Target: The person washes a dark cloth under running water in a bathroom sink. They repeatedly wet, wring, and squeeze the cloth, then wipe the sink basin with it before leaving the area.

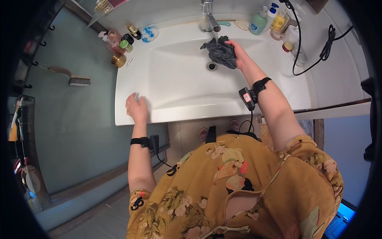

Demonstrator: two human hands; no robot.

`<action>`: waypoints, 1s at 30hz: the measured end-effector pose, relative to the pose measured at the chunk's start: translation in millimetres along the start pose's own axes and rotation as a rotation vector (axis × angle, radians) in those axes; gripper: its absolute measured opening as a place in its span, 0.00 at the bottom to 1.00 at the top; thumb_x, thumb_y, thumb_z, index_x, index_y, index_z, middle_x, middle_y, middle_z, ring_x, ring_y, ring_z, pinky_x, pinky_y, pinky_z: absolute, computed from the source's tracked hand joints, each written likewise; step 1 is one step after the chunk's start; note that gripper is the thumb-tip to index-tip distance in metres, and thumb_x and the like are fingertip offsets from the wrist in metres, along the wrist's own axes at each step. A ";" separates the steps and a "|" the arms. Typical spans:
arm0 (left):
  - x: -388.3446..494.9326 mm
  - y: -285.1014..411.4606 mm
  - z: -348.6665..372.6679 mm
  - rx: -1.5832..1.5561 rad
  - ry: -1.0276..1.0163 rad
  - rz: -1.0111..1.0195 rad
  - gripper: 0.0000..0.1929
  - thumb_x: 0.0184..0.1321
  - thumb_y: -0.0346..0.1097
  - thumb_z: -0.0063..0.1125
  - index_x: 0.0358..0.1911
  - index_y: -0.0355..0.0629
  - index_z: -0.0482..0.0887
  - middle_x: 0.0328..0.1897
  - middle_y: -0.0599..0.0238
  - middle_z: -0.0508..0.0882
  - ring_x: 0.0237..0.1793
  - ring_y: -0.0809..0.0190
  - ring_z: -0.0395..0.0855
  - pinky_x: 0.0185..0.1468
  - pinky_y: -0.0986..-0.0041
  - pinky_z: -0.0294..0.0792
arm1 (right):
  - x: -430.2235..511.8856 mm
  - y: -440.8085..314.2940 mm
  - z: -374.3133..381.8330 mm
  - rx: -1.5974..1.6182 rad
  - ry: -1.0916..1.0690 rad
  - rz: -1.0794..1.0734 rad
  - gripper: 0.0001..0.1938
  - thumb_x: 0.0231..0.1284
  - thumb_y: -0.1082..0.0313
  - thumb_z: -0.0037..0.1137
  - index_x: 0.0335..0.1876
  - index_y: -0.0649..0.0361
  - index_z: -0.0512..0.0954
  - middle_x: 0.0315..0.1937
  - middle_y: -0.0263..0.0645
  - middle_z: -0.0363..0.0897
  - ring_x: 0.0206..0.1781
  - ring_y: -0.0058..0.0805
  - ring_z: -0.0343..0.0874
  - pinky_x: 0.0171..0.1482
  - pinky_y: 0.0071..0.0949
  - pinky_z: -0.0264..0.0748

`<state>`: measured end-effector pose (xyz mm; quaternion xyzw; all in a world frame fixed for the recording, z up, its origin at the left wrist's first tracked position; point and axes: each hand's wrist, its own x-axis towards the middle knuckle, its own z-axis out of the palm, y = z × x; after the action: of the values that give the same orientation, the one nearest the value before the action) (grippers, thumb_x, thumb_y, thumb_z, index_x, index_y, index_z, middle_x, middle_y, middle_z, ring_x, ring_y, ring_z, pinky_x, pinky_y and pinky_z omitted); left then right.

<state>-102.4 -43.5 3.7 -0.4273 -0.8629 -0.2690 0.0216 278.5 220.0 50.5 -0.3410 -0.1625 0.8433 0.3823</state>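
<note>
My right hand (238,53) grips a crumpled dark grey cloth (222,53) by its right side, just beneath the chrome faucet (213,24). Water runs from the spout onto the cloth, which hangs over the white washbasin (185,86) close to the drain (212,66). At the basin's left front corner, my left hand (137,108) holds nothing; its fingers are bent and apart, over the white rim. Whether it touches the rim, I cannot tell. Both forearms wear black straps with small devices.
Bottles, among them a green pump bottle (258,24), stand at the back right. Jars, including a gold-lidded one (118,60), and a blue-and-white scrubber (149,33) sit back left. A black cable (326,49) hangs at right. A brush (79,80) hangs at the left.
</note>
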 end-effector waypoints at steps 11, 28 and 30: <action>-45.1 267.0 82.8 -1.075 -0.888 -0.660 0.41 0.63 0.63 0.55 0.71 0.45 0.58 0.68 0.57 0.69 0.66 0.49 0.69 0.57 0.49 0.73 | 11.2 2.5 -1.8 0.261 -0.148 -0.073 0.18 0.64 0.57 0.43 0.46 0.64 0.75 0.47 0.45 0.81 0.52 0.44 0.80 0.62 0.47 0.72; -16.6 330.5 71.6 -1.685 -0.757 -0.481 0.14 0.63 0.35 0.59 0.50 0.43 0.77 0.46 0.61 0.84 0.48 0.61 0.84 0.49 0.64 0.78 | 20.3 -1.4 -61.7 -0.433 -0.158 0.356 0.41 0.56 0.20 0.39 0.68 0.41 0.67 0.66 0.39 0.68 0.69 0.43 0.64 0.62 0.64 0.65; -18.5 329.3 70.9 -1.753 -0.770 -0.487 0.15 0.65 0.37 0.58 0.52 0.43 0.76 0.50 0.61 0.83 0.51 0.59 0.83 0.55 0.59 0.75 | 22.3 -0.2 -63.4 -0.502 -0.136 0.358 0.40 0.58 0.21 0.38 0.67 0.42 0.69 0.63 0.38 0.71 0.66 0.41 0.69 0.63 0.58 0.67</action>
<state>169.6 138.8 85.0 -0.1614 -0.3707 -0.6529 -0.6406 312.4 237.8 -4.8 -0.3906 -0.3282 0.8517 0.1199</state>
